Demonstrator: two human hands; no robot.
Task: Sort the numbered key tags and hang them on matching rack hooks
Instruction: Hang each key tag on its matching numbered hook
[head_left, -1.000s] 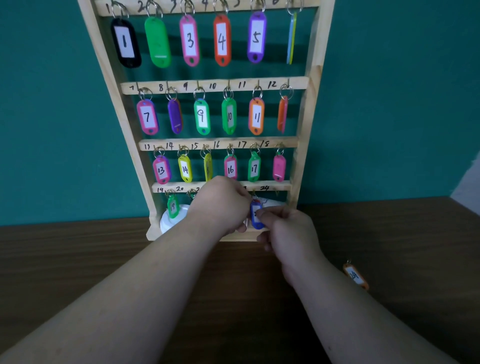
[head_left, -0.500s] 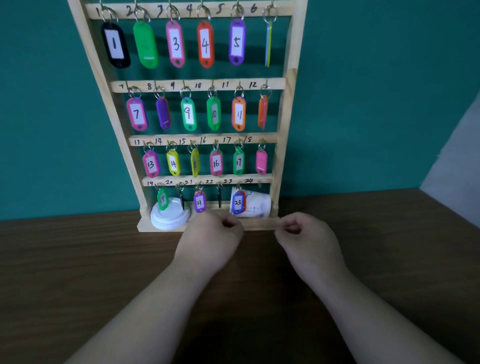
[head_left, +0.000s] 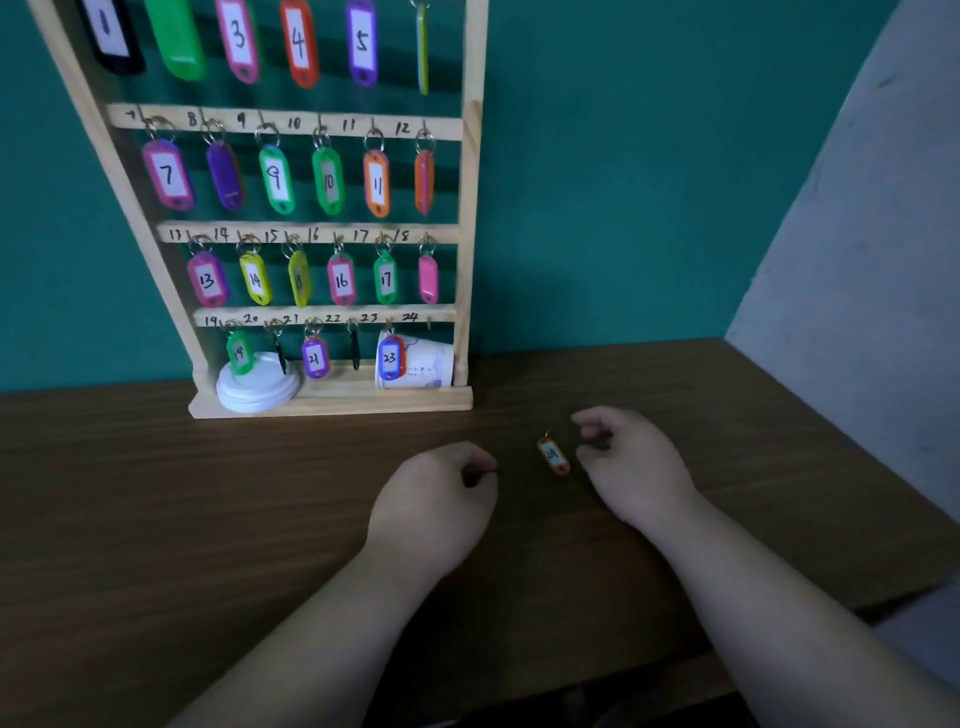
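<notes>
A wooden rack (head_left: 471, 218) stands against the teal wall, its numbered hooks holding coloured key tags. The blue tag 23 (head_left: 390, 358) hangs in the bottom row; the hook marked 24 (head_left: 429, 323) beside it is bare. An orange tag (head_left: 553, 455) lies flat on the brown table between my hands. My right hand (head_left: 631, 462) hovers just right of it, fingers loosely curled, holding nothing. My left hand (head_left: 439, 493) rests left of the tag, fingers curled under, with nothing visible in it.
A stack of white lids (head_left: 257, 387) and a tipped paper cup (head_left: 421, 364) sit on the rack's base behind the bottom tags. A grey wall panel (head_left: 857, 260) rises at the right. The table's edge (head_left: 909, 597) runs at lower right.
Both hands let go of blue tag 23, now hanging on its hook, and drew back from the rack to the right, coming down either side of the orange tag on the table.
</notes>
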